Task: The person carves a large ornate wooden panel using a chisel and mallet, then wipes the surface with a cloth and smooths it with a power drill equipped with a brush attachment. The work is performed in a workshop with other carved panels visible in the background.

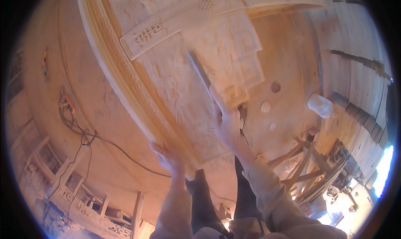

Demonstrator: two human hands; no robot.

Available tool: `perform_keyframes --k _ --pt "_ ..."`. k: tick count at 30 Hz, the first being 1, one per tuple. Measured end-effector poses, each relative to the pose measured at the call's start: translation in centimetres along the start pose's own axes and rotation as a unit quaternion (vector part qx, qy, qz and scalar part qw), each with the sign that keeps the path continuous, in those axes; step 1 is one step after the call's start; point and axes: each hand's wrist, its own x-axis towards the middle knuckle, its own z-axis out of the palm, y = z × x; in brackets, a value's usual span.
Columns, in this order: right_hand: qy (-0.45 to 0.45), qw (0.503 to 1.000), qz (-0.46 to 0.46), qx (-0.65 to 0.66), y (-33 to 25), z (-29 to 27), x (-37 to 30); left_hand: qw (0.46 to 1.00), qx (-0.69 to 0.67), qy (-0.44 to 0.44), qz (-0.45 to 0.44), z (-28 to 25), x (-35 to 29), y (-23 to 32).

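Observation:
A large carved wooden panel [167, 84] lies before me, with relief patterns and a long moulded border [138, 84] down its left side. My right hand [223, 120] is closed around the near end of a long, narrow, flat grey tool [199, 70], which reaches away over the carving. Its exact kind is unclear. At the near end of the border, my left hand [169, 157] rests against the outer edge, its fingers partly blurred and partly hidden. A raised carved band [179, 20] crosses the panel beyond the tool.
Dark cables with an orange connector [69, 104] lie on the dusty floor at left. Carved wooden furniture parts [90, 212] stand at lower left. To the right are a white bundle [320, 105], stacked boards [355, 80] and a wooden trestle [305, 164].

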Motion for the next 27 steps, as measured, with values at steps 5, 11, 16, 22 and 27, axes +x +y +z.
perform_keyframes --k 5,11,16,22,27 --pt "-0.028 0.999 0.001 -0.014 -1.1 -0.6 2.9 0.999 -0.043 0.006 0.012 0.2 -0.3 -0.3" --pt "-0.114 0.99 -0.051 -0.066 -1.4 -1.9 10.1 0.998 -0.031 0.031 0.051 0.6 -0.1 -0.5" --pt "-0.184 0.981 -0.005 -0.058 -2.2 -3.5 13.7 0.997 -0.072 -0.002 0.035 0.3 -0.2 -0.3" --pt "-0.215 0.962 -0.049 -0.16 -5.0 -3.8 16.1 0.996 -0.071 0.025 0.057 0.4 0.0 -0.2" --pt "-0.221 0.939 -0.051 -0.258 -7.3 -2.6 17.8 0.993 -0.087 0.045 0.072 0.4 0.0 -0.3"
